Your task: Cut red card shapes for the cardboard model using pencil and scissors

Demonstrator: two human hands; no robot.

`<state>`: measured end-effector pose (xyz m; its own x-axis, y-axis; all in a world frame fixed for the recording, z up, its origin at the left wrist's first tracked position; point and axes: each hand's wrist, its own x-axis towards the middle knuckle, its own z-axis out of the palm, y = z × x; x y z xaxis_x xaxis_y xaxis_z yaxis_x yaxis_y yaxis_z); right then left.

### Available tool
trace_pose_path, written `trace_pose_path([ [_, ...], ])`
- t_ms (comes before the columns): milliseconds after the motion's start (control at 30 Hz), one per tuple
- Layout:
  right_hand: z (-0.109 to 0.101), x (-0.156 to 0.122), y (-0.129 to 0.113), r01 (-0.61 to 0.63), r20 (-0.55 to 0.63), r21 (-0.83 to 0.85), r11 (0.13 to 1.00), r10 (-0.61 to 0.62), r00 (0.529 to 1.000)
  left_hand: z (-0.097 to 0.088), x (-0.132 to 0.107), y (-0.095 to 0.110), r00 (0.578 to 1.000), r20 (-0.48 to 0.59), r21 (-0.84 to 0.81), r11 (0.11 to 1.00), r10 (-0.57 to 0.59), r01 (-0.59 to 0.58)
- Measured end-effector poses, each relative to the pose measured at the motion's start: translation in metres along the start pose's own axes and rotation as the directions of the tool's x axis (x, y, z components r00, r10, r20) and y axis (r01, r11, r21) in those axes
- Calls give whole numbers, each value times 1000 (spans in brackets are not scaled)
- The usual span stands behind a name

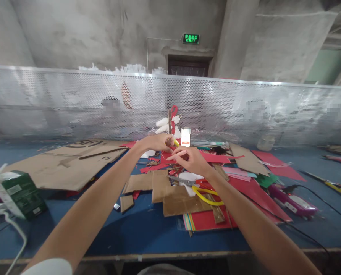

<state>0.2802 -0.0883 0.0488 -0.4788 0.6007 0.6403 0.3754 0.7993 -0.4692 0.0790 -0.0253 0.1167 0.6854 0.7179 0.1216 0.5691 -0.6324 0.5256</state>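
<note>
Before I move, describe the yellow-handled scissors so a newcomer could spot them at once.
On the blue table, find the heap of brown cardboard and red paper in front of the person. Just nearer than the right hand, the scissors lie on it, grey blades pointing left. Their bright yellow loop handle sets them apart from the flat scraps around.

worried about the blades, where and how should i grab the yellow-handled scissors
Likely best by the yellow handle loop, with the right hand coming from above and the right: the loop forms that end, while the metal blades point left.
</note>
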Motion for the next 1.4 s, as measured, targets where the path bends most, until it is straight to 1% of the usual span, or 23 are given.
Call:
trace_pose_path([
  [67, 0, 0, 0, -5, -14, 4, 1000, 5, 1000, 0, 0, -1, 1000, -3, 6, 1000, 8, -8],
  [200, 1, 1, 0, 50, -62, -71, 996, -54, 997, 1, 0, -3, 1000, 15, -20, 1000, 11, -11],
  [400, 2, -1, 0, -41, -6, 77, 996, 42, 999, 0, 2, -4, 1000, -4, -8, 1000, 14, -14],
  [533, 2, -1, -1, -19, -18, 64, 998, 20, 1000, 0, 1, -1, 1000, 2, -6, 1000, 15, -15],
  [700, 2, -1, -2, -42, 0, 82, 996, 42, 999, 0, -2, 2, 1000, -4, -8, 1000, -5, 5],
  [933, 2, -1, -3, -35, -20, 88, 995, 37, 999, -2, 2, -5, 1000, -15, 55, 998, 14, -13],
  [1100, -1, -1, 0, -31, -17, 92, 995, 33, 999, -1, 2, -5, 1000, -15, 18, 1000, 11, -10],
  [1167, -6, -1, 2, -14, -64, 130, 991, 23, 998, -1, 1, -4, 1000, -11, 11, 1000, 4, -4],
  [1233, -12, 0, 6, 11, -192, 218, 976, 32, 981, -1, 0, -4, 1000, -5, 11, 1000, 4, -4],
  [1267, -15, 0, 8, 27, -278, 263, 964, 49, 959, -1, 0, -4, 1000, -6, 9, 1000, 7, -7],
  [1333, -20, 2, 14, 55, -430, 319, 946, 93, 898, -3, -1, -6, 1000, -18, 5, 1000, 20, -20],
  [1367, -22, 3, 17, 53, -473, 324, 945, 113, 874, -3, -1, -7, 999, -27, 6, 1000, 26, -26],
  [1400, -22, 3, 20, 35, -486, 318, 947, 132, 864, -4, -1, -9, 999, -32, 11, 1000, 29, -29],
])
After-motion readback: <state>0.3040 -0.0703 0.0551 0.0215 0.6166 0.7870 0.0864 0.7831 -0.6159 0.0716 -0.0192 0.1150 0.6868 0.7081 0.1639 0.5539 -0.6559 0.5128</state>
